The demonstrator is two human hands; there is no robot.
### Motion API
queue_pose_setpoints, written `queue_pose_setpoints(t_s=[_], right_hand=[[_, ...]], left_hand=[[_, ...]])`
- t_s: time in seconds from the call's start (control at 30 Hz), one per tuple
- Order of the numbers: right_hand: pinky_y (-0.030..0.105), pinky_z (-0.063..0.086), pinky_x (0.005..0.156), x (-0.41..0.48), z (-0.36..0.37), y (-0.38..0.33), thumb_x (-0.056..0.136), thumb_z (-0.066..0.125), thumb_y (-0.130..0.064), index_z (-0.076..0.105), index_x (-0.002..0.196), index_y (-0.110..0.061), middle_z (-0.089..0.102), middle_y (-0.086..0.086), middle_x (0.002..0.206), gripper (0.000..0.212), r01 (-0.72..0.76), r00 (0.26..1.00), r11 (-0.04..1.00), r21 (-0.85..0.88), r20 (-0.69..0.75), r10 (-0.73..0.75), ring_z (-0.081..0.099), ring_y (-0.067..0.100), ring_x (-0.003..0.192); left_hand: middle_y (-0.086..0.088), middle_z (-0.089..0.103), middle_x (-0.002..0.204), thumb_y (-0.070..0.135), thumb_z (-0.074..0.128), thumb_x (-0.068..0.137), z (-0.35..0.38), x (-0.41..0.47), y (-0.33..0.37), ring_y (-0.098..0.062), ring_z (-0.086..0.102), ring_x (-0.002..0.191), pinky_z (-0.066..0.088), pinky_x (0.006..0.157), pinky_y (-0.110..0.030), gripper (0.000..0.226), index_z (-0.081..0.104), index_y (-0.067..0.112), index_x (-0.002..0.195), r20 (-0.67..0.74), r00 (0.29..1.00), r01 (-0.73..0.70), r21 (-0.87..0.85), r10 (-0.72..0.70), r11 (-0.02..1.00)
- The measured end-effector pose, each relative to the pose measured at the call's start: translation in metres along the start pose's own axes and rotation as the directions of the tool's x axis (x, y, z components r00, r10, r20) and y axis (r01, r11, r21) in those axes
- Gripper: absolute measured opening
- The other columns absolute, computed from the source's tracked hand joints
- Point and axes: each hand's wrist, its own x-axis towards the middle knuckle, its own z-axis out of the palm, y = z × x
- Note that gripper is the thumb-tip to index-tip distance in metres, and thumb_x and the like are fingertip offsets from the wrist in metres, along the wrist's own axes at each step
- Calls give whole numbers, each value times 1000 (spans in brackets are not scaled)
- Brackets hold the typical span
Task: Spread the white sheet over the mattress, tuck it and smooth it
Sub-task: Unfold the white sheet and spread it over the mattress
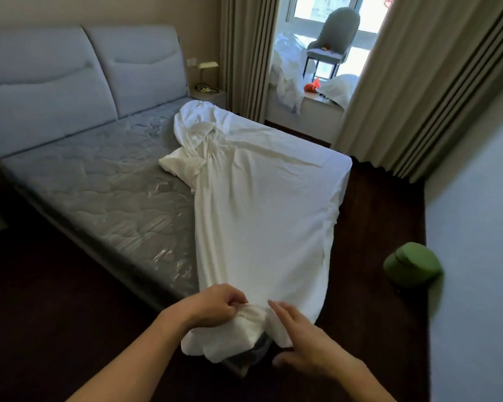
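Note:
The white sheet [262, 204] lies in a long strip along the right side of the grey, plastic-wrapped mattress [105, 187], bunched in a heap near the headboard. Its near end hangs over the mattress's front corner. My left hand [215, 306] pinches a fold of the sheet at that corner with curled fingers. Just right of it, my right hand [305, 335] has straight fingers, its fingertips at the sheet's surface. The left part of the mattress is bare.
A padded grey headboard [79, 76] runs along the far side. A green pouf [413, 265] sits on the dark floor to the right. Beyond the bed are a nightstand with a lamp [206, 82], curtains [418, 91], a grey chair [334, 39] and heaped white bedding [288, 71].

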Motion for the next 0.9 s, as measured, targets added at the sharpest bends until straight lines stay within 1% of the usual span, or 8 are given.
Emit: queue_pose_setpoints(t_s=[0.07, 0.13, 0.33, 0.47, 0.53, 0.7, 0.87, 0.9], right_hand=[[23, 27, 110, 0, 15, -42, 75, 69, -51, -6, 152, -49, -2, -24, 160, 107, 146, 962, 989, 24, -238, -136, 21, -2, 134], [24, 34, 111, 3, 24, -68, 85, 69, -36, -2, 154, -44, 22, -14, 156, 99, 195, 910, 981, 14, -374, -176, 36, 4, 132], [27, 55, 75, -12, 4, -83, 99, 57, -18, 70, 105, -24, 71, -13, 90, 16, 232, 763, 920, 315, -645, 29, 67, 4, 84], [20, 52, 60, -24, -17, -91, 99, 56, -19, 70, 89, -23, 70, -12, 80, 18, 304, 627, 857, 415, -765, 148, 67, 7, 72], [15, 50, 61, -31, -28, -94, 98, 54, -22, 71, 91, -26, 71, -15, 82, 19, 362, 575, 837, 411, -805, 147, 67, 5, 75], [13, 49, 65, -68, -39, -82, 93, 55, -26, 70, 93, -31, 69, -15, 85, 16, 417, 469, 816, 399, -864, 182, 63, 6, 78], [10, 48, 62, -109, -23, -28, 97, 52, -44, 64, 96, -38, 66, -17, 95, 14, 308, 281, 860, 406, -903, 325, 62, 2, 84], [16, 50, 61, -114, -16, -10, 97, 51, -40, 65, 92, -36, 67, -15, 90, 16, 208, 323, 898, 387, -894, 311, 63, 3, 78]], left_hand=[[27, 66, 90, 27, 48, 87, 0, -5, 6, 5, 62, 91, 51, 85, -26, 28, 66, 47, 96, 3, 997, -72, -67, 72, 995], [24, 70, 93, 27, 55, 89, -3, -10, 9, 4, 64, 92, 53, 84, -26, 22, 67, 44, 98, -8, 993, -116, -168, 116, 979], [6, 75, 97, 14, 52, 93, -5, -30, -5, -4, 69, 89, 58, 82, -32, 27, 65, 34, 106, -167, 983, -145, -443, 77, 885], [31, 48, 134, 29, 62, 85, 7, -32, -1, 11, 43, 124, 36, 109, -17, 56, 43, 58, 129, -117, 964, -254, -164, 237, 953], [13, 46, 142, 32, 66, 81, 14, -22, 8, -8, 44, 130, 37, 110, -28, 63, 42, 42, 138, -180, 960, -209, 56, 215, 976], [0, 70, 89, 33, 63, 83, 0, 4, 20, -26, 66, 85, 52, 78, -39, 19, 73, 22, 97, -504, 772, -250, 317, 386, 915], [3, 66, 78, 23, 56, 86, -21, 8, 3, -23, 63, 76, 41, 64, -31, 9, 59, 24, 78, -450, 843, -212, 226, 295, 951], [3, 66, 78, 23, 54, 89, -24, 8, -1, -21, 61, 75, 39, 64, -29, 13, 54, 27, 77, -437, 866, -184, 174, 243, 967]])
